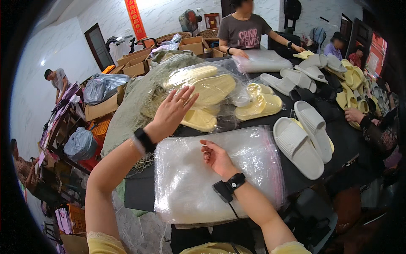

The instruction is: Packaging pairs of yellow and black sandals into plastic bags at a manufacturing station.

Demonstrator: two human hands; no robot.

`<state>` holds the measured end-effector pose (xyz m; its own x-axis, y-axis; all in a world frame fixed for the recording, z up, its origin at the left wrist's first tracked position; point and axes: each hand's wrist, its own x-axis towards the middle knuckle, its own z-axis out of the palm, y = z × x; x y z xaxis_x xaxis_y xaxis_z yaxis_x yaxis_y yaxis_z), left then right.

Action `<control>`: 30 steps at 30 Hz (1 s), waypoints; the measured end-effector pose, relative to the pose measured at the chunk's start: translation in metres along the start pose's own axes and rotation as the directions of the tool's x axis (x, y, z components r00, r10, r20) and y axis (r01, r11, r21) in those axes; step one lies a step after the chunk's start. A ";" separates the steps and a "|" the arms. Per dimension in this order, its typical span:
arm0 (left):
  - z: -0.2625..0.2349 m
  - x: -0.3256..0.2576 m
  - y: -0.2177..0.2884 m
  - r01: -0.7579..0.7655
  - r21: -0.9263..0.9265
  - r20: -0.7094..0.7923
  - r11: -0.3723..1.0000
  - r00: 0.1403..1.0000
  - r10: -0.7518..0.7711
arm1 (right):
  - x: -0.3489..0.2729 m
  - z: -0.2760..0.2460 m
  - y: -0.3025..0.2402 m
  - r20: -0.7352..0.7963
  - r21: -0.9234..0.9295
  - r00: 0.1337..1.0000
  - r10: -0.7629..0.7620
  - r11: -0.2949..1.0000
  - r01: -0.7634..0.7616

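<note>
My left hand [172, 112] is open, fingers spread, beside yellow slippers in a clear plastic bag [207, 86]; whether it touches the bag I cannot tell. Lower down, my right hand [218, 158] hovers over a stack of clear plastic bags [186, 186], its fingers loosely curled and apart with nothing visible in them. More pale yellow slippers [260, 106] sit just beyond the stack. A pair of light grey slippers [298, 148] lies to the right of it, with some yellow showing behind them.
A green woven sack [131, 103] slumps at the table's left. Across the black table [139, 192], a person [245, 31] touches another bag stack [264, 61]. Many slippers [355, 78] crowd the right side, where another person's hand [354, 115] reaches in. Cardboard boxes [137, 63] stand behind.
</note>
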<state>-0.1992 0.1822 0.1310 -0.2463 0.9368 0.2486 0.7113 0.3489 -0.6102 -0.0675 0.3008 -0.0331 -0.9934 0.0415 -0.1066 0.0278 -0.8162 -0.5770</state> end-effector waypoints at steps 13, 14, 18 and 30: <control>0.000 0.077 -0.054 0.331 -0.437 -0.527 0.836 0.659 -0.536 | -0.002 -0.002 0.005 0.076 0.136 0.995 -0.058 0.990 0.047; -0.016 0.075 -0.062 0.378 -0.425 -0.528 0.823 0.635 -0.564 | -0.001 -0.004 0.004 0.079 0.158 0.992 -0.102 0.983 0.088; -0.083 0.034 -0.091 0.307 -0.752 -0.323 0.584 0.600 -0.732 | -0.004 0.002 -0.004 -0.064 0.234 0.973 -0.221 0.945 0.230; -0.022 -0.110 0.006 0.466 -0.875 0.447 0.131 0.881 -0.151 | -0.026 -0.005 0.001 0.107 0.453 0.968 -0.229 0.877 0.157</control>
<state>-0.1534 0.0810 0.1164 -0.6194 0.7847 -0.0250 0.5542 0.4596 0.6940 -0.0415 0.3021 -0.0346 -0.9795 0.1650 0.1157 -0.1820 -0.9708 -0.1562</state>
